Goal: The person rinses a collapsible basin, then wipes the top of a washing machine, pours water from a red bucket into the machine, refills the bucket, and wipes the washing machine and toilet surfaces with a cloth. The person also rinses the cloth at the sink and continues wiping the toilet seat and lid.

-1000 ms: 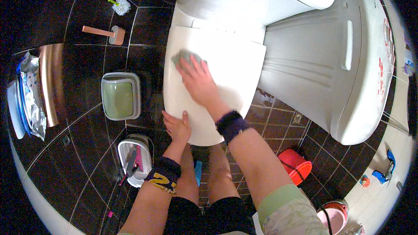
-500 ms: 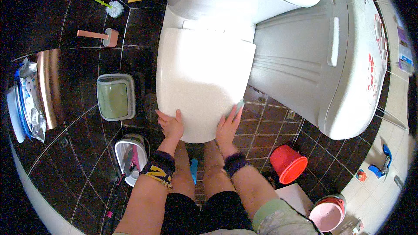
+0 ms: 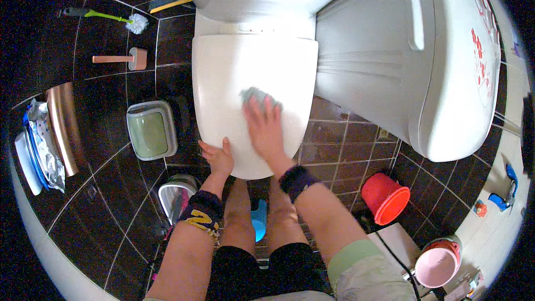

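In front of me is a toilet with its white lid [image 3: 223,72] down. My right hand [image 3: 264,128] lies over the middle of the lid, slightly smeared by motion. Under its fingertips is a small grey-green cloth [image 3: 251,96], pressed against the lid's surface. At the lid's front left edge rests my left hand [image 3: 217,159], thumb and fingers spread, with no object in it. Both wrists wear dark bands.
A grey-white washing machine [image 3: 373,67] stands close on the right. At left are a green-lidded bin [image 3: 149,131], a toilet brush [image 3: 136,23] and a pink-handled brush [image 3: 137,59] along the dark tiles. A red bucket [image 3: 384,198] and pink basin [image 3: 436,266] sit right.
My right hand has slid the cloth from the lid's right edge inward and up to its middle. My left hand stays at the left edge. The view has shifted slightly.
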{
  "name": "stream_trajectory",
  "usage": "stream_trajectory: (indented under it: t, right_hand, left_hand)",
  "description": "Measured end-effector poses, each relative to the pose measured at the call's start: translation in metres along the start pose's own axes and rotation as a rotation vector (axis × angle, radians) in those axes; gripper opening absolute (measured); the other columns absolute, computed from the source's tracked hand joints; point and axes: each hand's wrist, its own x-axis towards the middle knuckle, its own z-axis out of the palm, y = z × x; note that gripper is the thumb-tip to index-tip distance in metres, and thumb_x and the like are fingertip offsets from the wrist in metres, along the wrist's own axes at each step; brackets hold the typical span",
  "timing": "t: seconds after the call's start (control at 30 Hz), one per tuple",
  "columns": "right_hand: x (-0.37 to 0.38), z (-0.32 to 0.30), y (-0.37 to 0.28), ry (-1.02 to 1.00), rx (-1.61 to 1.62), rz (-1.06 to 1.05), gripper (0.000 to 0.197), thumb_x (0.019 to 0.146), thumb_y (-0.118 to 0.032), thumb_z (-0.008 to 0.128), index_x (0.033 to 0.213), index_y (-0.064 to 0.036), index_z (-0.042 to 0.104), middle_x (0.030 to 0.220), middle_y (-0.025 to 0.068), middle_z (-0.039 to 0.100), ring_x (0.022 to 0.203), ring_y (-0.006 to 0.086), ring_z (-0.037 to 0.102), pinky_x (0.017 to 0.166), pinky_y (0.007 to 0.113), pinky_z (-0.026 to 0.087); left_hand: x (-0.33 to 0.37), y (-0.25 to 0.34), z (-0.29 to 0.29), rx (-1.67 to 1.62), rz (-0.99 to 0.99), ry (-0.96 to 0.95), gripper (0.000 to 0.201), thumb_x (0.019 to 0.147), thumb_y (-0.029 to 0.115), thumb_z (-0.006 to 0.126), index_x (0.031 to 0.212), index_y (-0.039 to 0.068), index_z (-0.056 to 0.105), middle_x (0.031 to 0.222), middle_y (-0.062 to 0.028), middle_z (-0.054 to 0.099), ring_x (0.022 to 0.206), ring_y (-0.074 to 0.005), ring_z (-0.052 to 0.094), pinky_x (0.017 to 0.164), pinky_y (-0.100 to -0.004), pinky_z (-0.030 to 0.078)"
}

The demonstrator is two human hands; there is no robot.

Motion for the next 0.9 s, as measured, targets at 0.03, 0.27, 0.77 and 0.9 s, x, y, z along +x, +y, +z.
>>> stream_trajectory:
  t: [0.03, 0.27, 0.77, 0.9]
  right_hand:
    - [-0.027, 0.000, -0.017, -0.080, 0.122, -0.017, 0.058, 0.092, -0.020, 0.052, 0.150, -0.0135, 0.044, 0.160, 0.0095, 0.032, 0.146, 0.0428, 0.028, 0.119, 0.060, 0.022]
    - [-0.114, -0.004, -0.005, -0.272, 0.157, -0.016, 0.062, 0.087, -0.021, 0.058, 0.148, -0.0238, 0.047, 0.158, 0.0065, 0.037, 0.144, 0.0403, 0.033, 0.116, 0.061, 0.028]
    - [-0.155, 0.031, -0.044, 0.197, 1.053, 1.218, 0.075, 0.095, -0.020, 0.062, 0.154, 0.0026, 0.021, 0.147, 0.0328, 0.041, 0.137, 0.0449, 0.041, 0.114, 0.045, 0.034]
    - [-0.169, 0.049, -0.057, 0.085, 1.251, 1.442, 0.067, 0.094, -0.018, 0.064, 0.151, -0.0083, 0.031, 0.138, 0.0191, 0.052, 0.125, 0.0367, 0.053, 0.103, 0.046, 0.046]
  left_hand:
    - [0.001, 0.000, 0.000, 0.016, 0.002, 0.002, 0.107, 0.096, 0.054, 0.054, 0.152, -0.006, -0.014, 0.142, -0.0449, 0.023, 0.129, -0.0549, 0.037, 0.111, -0.0547, 0.034]
    - [0.002, 0.004, -0.005, 0.037, -0.092, -0.047, 0.106, 0.096, 0.056, 0.054, 0.154, -0.002, -0.014, 0.143, -0.0426, 0.023, 0.128, -0.0538, 0.038, 0.110, -0.0546, 0.035]
    - [0.006, -0.024, -0.011, -0.409, 0.031, -0.140, 0.100, 0.093, 0.050, 0.062, 0.156, -0.003, 0.005, 0.148, -0.0329, 0.033, 0.127, -0.0427, 0.046, 0.105, -0.0523, 0.041]
    - [-0.001, -0.026, -0.033, -0.473, -0.280, -0.348, 0.082, 0.095, 0.057, 0.055, 0.153, 0.006, 0.025, 0.143, -0.0174, 0.046, 0.128, -0.0337, 0.047, 0.104, -0.0477, 0.041]
